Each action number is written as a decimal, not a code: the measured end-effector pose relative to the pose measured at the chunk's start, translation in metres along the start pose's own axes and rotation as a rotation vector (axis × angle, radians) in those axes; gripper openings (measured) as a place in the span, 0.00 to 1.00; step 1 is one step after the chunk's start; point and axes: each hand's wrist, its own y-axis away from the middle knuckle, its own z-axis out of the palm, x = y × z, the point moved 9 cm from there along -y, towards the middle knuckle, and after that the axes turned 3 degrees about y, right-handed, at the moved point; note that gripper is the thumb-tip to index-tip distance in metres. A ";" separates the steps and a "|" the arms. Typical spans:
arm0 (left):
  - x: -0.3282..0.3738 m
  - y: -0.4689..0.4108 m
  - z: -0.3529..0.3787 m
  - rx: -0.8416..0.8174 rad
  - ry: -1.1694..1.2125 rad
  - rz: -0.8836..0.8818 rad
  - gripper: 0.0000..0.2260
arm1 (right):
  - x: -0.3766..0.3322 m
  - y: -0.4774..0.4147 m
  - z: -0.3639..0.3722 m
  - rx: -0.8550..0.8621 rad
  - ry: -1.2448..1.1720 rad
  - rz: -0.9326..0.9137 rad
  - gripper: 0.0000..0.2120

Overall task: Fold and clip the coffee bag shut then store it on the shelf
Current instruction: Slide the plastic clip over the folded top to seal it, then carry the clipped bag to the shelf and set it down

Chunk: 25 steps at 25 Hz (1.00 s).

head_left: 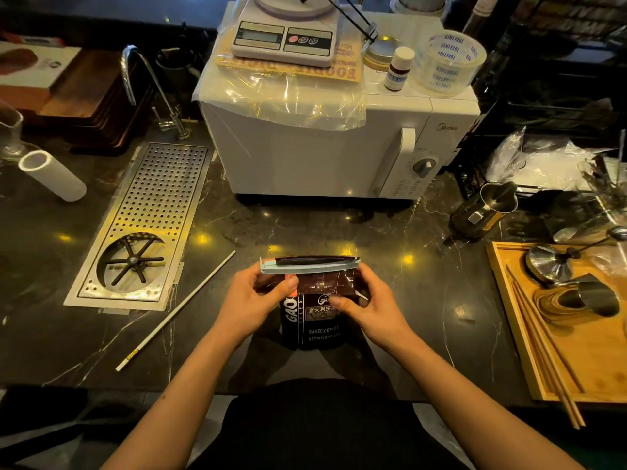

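A dark coffee bag (317,329) with white lettering stands upright on the black marble counter, in front of me at the centre. Its top is folded over, and a long pale green clip (309,266) runs across the fold. My left hand (263,291) grips the bag's upper left side, thumb pressed on the folded flap just below the clip. My right hand (366,301) holds the upper right side, its thumb on the front of the bag. No shelf can be made out with certainty.
A white microwave (325,154) stands behind the bag, with a scale (285,39) and a tape roll (448,61) on top. A perforated drip tray (149,212) and a white stick (176,310) lie to the left. A wooden tray (509,320) holds metal tools at right.
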 end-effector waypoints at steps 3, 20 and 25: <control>-0.001 0.005 0.004 0.055 0.016 -0.001 0.11 | 0.003 0.000 0.001 0.021 0.012 0.020 0.25; -0.006 0.020 0.013 0.042 -0.246 -0.001 0.34 | 0.014 0.024 -0.002 0.175 -0.009 0.030 0.28; 0.043 0.013 0.042 0.057 -0.232 0.141 0.36 | -0.012 0.034 -0.045 0.308 -0.048 -0.038 0.27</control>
